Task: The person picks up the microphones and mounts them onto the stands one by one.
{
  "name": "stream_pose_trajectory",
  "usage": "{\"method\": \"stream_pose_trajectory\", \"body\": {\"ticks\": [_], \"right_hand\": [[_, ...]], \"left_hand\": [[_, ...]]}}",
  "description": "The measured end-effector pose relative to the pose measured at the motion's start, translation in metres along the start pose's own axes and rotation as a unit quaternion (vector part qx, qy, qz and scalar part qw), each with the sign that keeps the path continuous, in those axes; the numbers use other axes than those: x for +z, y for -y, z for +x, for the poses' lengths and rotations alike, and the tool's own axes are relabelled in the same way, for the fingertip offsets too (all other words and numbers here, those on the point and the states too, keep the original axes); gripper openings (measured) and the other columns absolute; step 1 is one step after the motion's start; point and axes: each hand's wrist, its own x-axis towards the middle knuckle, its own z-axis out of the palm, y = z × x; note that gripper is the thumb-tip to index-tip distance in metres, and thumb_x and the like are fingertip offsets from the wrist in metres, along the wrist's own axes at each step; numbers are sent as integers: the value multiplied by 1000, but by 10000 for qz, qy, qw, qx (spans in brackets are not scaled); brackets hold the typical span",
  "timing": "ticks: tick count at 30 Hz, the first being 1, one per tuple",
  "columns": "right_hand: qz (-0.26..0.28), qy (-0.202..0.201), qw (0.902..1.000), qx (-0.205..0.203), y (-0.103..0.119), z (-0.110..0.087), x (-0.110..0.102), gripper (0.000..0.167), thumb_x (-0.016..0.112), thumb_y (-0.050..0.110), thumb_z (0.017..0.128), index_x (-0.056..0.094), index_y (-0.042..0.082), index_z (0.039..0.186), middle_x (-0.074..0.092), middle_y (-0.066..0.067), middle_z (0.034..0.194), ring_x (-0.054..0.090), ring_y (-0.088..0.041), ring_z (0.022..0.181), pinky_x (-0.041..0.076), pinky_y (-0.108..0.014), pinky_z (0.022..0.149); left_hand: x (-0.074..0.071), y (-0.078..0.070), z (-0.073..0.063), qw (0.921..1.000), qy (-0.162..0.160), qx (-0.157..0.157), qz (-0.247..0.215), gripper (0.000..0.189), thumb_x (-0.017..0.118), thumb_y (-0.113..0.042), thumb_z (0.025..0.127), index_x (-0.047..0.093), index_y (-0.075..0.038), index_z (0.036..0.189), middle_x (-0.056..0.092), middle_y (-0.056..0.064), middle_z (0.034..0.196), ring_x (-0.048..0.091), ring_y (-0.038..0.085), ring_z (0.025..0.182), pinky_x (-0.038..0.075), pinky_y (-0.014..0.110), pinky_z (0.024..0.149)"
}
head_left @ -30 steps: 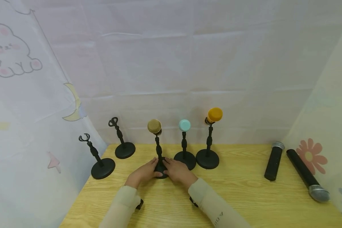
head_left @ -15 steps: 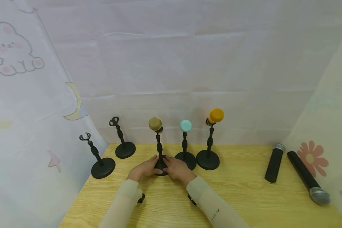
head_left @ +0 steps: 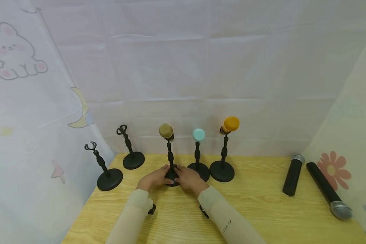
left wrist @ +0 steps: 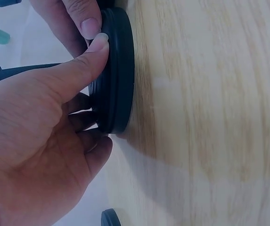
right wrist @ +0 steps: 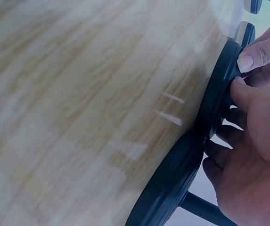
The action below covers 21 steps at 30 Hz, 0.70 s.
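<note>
Microphone stand, black and upright on the wooden table, gold-headed microphone tilted forward in its top, and both hands are down at its round base! The left hand grips from the left, thumb at the front edge, fingers curled round the side; the right hand mirrors it from the right, thumbs close together, fingers likewise bent about the rim. Just beside, to the right, a second stand carries a turquoise-topped microphone; whether the two bases touch is hard to tell. Next along, a third stand bears an orange microphone. Over on the left, two more: a front stand with a curved clip, and a rear stand behind it. Out at the far right, two black microphones with silver heads lie on their sides, the nearer one pointing its head towards the viewer, the other away. Pale cloth backs it all!
</note>
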Motion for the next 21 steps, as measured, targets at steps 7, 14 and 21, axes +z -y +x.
{"method": "stream_pose_trajectory", "body": {"ticks": [7,14,21], "right_hand": [[110,-71,9999,-19,0,2,-2,59,48,44,106,42,14,156,36,-6,162,39,-27,146,37,-42,116],[161,-524,9985,7,-2,-1,5,58,54,43,104,48,11,152,48,-9,153,51,-26,136,45,-40,109],[747,-840,9937,32,-1,-17,-6,44,62,31,102,59,9,141,60,-10,138,60,-27,124,51,-43,100]], "left_hand": [[-1,4,2,9999,-94,21,-47,83,66,-37,99,23,-3,161,16,19,167,23,36,152,27,52,119],[8,9,0,9984,-430,248,-260,79,66,-35,100,28,1,159,20,24,165,26,41,150,29,55,118],[17,28,-20,9945,-965,217,-334,76,63,-38,101,30,2,157,26,24,163,29,42,149,29,56,118]]}}
